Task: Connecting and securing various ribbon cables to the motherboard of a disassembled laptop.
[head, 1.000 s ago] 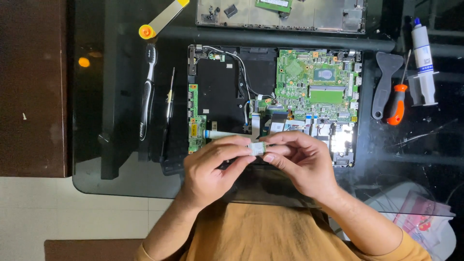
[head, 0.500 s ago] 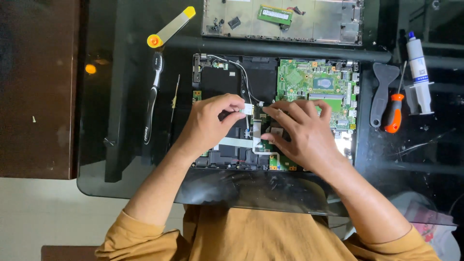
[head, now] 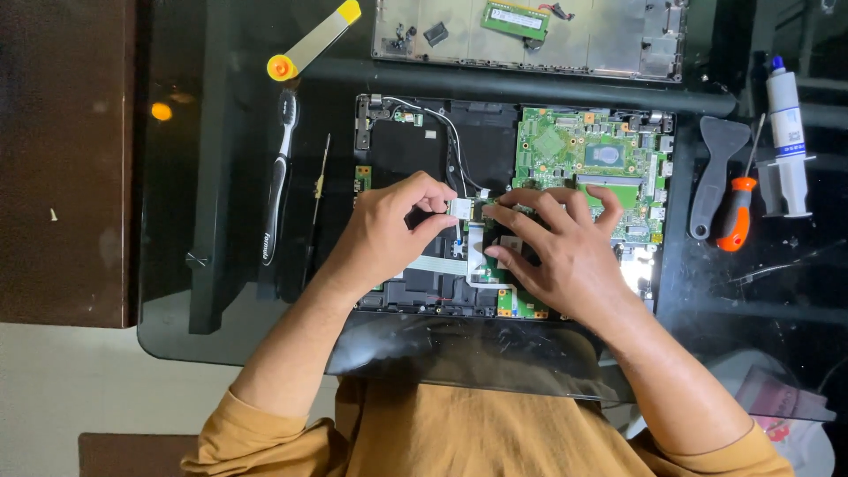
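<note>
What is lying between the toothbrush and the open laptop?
In the head view, a thin screwdriver-like tool lies on the dark glass between the toothbrush and the open laptop. It runs alongside the toothbrush and touches neither.

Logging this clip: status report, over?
Left hand pinches small card. Right hand flat on open laptop. White cable runs close by.
</note>
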